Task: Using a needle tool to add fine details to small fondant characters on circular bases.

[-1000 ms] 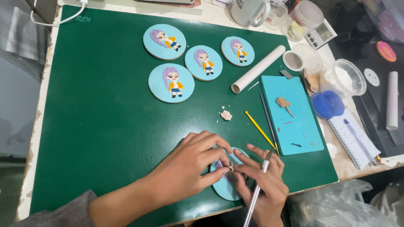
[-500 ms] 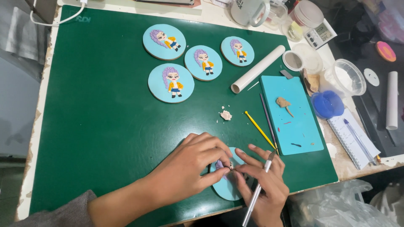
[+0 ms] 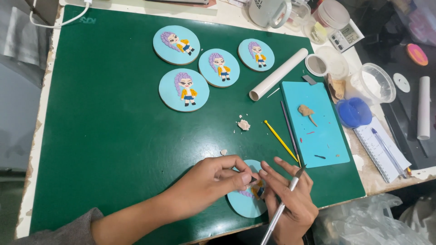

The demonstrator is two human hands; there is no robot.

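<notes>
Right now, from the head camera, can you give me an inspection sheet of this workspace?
Surface: green cutting mat on a worn pale table; clay crumbs mid-mat.
Job's things: blue disc under both hands, figure partly covered; four finished discs at the top.
Clutter: white roller, yellow stick, blue board, blue lid, tubs, mug, notepad with pen.
Fingers: left hand pinches at the figure; right hand steadies the disc, holding a craft knife.
Cables: white cable top left.
Surroundings: plastic bag below the table edge.
</notes>
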